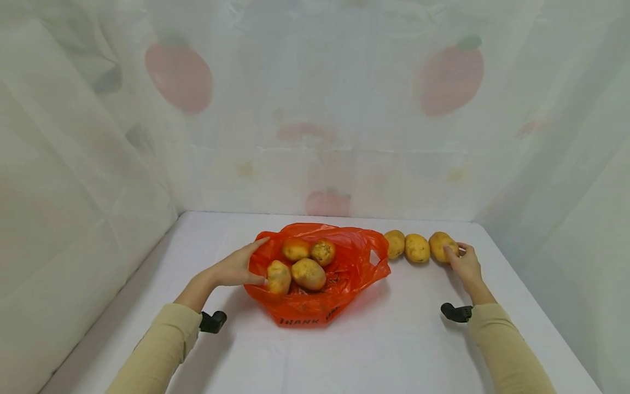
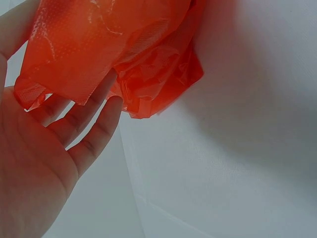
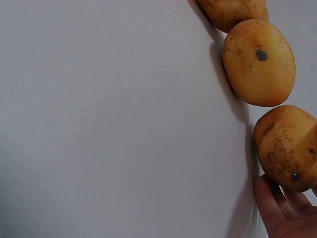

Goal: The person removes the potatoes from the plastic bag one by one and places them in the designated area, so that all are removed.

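Note:
A red plastic bag [image 1: 351, 273] lies spread with its mouth up, and several potatoes [image 1: 308, 274] rest in it. My left hand [image 1: 239, 266] holds the bag's left side, thumb low by the nearest potato and fingers at the upper rim. From the left wrist, red film hangs in front of part of those fingers [image 2: 94, 134]. Right of the bag, three potatoes stand in a row. My right hand [image 1: 466, 265] grips the rightmost potato [image 1: 441, 246], with the thumb on its near side. That potato [image 3: 285, 148] sits close to the middle one [image 3: 260, 64] in the right wrist view.
A white cloth covers the table [image 1: 394, 339]. Pale curtains with faded fruit prints [image 1: 179, 76] hang behind it and along both sides. The leftmost potato of the row [image 1: 395, 244] is right beside the bag's handle. Black devices [image 1: 213, 322] are strapped at both wrists.

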`<move>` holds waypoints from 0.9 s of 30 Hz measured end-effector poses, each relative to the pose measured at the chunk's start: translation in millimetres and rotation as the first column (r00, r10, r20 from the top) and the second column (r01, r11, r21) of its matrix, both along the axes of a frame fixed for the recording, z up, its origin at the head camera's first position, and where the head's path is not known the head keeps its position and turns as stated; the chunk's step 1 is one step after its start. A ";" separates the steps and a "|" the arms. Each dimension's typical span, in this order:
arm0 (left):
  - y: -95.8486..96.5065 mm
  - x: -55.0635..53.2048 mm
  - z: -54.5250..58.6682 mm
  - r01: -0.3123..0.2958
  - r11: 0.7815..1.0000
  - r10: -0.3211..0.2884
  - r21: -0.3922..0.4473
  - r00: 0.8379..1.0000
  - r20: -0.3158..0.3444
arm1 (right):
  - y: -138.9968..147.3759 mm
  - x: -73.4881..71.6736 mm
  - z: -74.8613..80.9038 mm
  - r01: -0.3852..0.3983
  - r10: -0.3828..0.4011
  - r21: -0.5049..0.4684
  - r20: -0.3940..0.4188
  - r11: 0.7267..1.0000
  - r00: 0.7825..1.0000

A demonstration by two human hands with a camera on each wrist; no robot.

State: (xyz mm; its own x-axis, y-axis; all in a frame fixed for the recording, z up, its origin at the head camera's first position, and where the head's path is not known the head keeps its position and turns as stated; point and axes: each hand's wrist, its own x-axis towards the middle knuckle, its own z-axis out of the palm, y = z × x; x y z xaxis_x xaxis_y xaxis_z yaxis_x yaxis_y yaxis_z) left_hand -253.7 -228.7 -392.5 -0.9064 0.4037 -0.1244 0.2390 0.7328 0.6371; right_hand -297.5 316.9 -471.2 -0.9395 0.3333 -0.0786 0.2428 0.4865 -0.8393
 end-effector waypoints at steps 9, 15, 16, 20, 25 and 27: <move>1.1 -0.4 -0.4 -0.007 1.000 0.007 0.005 1.000 0.013 | -0.6 2.5 2.0 -0.004 0.003 0.014 0.034 1.000 0.999; 1.7 -0.1 -0.5 -0.008 1.000 0.008 0.008 1.000 0.011 | 0.4 2.9 2.4 -0.024 0.023 0.013 0.067 1.000 0.998; 1.8 0.0 -0.5 -0.008 1.000 0.008 0.008 1.000 0.011 | 0.4 3.2 2.5 -0.027 0.027 0.008 0.069 1.000 0.997; 2.2 0.4 -0.3 -0.008 1.000 0.008 0.008 1.000 0.011 | 1.1 4.0 4.3 -0.052 0.053 -0.013 0.062 0.999 0.997; 1.9 0.5 -0.4 -0.009 1.000 0.009 0.005 1.000 0.010 | 1.4 4.9 6.9 -0.087 0.086 0.001 0.070 0.996 0.994; 1.5 0.4 -0.7 -0.010 1.000 0.010 0.006 1.000 0.010 | 1.9 4.5 7.1 -0.097 0.096 0.005 0.079 0.995 0.992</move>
State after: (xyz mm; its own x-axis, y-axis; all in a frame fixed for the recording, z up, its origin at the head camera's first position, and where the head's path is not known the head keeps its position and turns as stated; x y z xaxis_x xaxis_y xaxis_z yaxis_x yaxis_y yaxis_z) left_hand -253.3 -227.2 -393.2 -0.9090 0.3957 -0.1309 0.2257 0.7315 0.6434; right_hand -293.0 318.8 -464.1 -0.9585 0.2422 -0.1507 0.2591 0.5184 -0.8150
